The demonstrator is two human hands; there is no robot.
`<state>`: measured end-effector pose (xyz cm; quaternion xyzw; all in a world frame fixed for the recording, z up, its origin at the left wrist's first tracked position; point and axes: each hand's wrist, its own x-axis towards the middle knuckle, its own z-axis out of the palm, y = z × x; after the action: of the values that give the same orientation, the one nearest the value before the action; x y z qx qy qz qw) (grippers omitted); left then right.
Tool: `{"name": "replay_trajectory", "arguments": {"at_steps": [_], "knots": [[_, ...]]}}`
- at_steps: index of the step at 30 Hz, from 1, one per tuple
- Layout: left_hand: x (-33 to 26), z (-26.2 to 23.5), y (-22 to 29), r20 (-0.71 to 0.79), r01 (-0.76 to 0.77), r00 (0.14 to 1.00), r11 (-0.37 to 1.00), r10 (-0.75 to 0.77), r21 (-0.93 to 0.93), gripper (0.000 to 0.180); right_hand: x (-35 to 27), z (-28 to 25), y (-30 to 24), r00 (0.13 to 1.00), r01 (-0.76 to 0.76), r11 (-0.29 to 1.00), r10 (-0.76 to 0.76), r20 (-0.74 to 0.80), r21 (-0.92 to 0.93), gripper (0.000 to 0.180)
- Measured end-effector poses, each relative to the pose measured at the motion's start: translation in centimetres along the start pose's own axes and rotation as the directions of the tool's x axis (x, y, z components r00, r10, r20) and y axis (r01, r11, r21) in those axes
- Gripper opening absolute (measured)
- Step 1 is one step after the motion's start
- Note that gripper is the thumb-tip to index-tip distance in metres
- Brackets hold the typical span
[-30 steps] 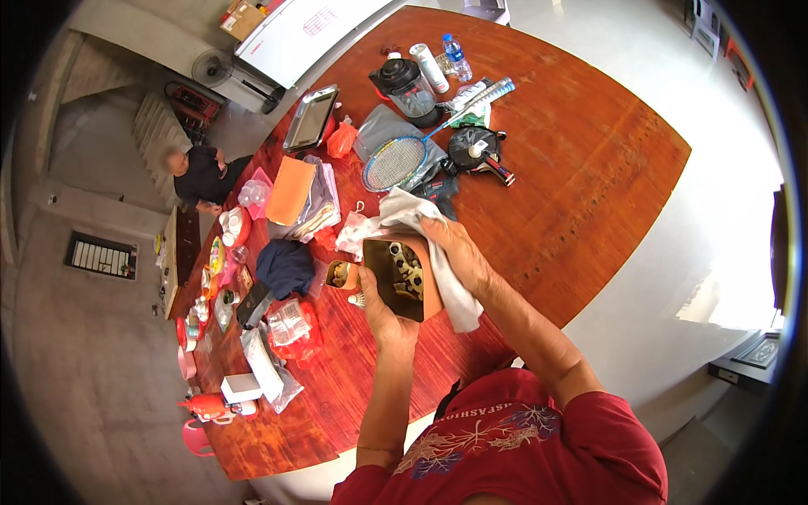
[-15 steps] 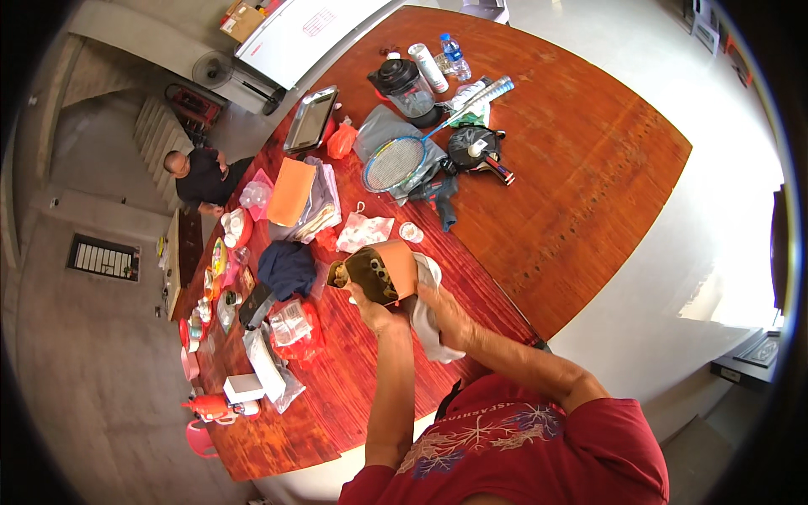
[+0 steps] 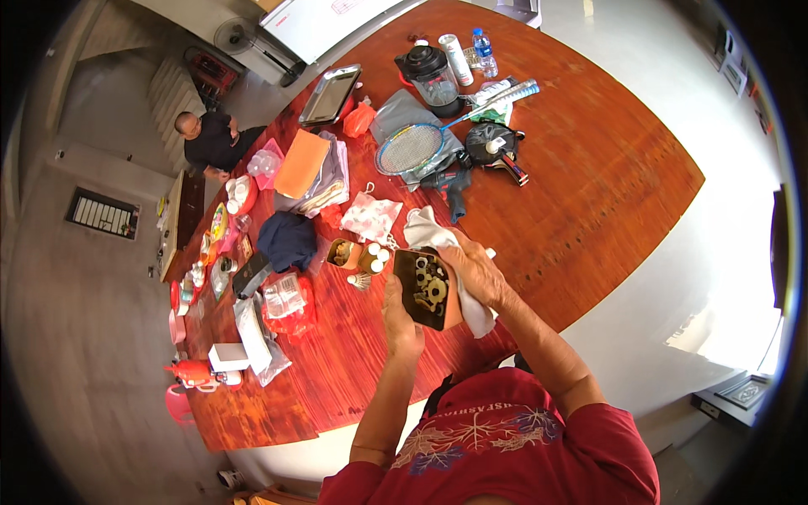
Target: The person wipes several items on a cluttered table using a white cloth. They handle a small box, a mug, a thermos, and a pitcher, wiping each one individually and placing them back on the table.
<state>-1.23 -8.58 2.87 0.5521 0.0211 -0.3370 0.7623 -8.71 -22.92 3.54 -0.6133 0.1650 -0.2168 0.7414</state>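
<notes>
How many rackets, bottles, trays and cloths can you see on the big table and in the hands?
Badminton racket: 1
Table tennis paddle: 1
Clear water bottle: 1
Metal tray: 1
White cloth, held in the right hand: 1
Brown tray of small parts, held by the left hand: 1
Total: 6

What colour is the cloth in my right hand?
White; the cloth in the right hand shows best in the head view.
</notes>
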Motion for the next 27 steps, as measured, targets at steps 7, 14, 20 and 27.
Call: {"name": "replay_trajectory", "arguments": {"at_steps": [7,14,20,27], "knots": [[-0.1,-0.7,-2.2,-0.287,-0.235,0.924,0.968,0.252,0.092,0.051,-2.9,2.9,3.9,0.995,-0.064,0.997,0.066,-0.068,0.038,0.049],[0.2,-2.0,-5.1,-0.511,-0.123,0.847,0.989,0.148,0.081,0.058,-6.5,6.0,8.2,0.989,-0.143,0.974,0.136,-0.05,-0.177,0.057],[1.4,-6.7,-9.7,-0.597,-0.129,0.794,0.991,0.117,0.023,0.059,-9.0,6.7,11.7,0.971,-0.195,0.921,0.23,0.069,-0.338,0.055],[6.6,-21.0,-18.1,-0.639,-0.112,0.768,0.974,-0.041,-0.197,0.067,-10.2,11.5,13.9,0.912,0.196,0.889,-0.011,0.41,-0.413,0.062]]}}
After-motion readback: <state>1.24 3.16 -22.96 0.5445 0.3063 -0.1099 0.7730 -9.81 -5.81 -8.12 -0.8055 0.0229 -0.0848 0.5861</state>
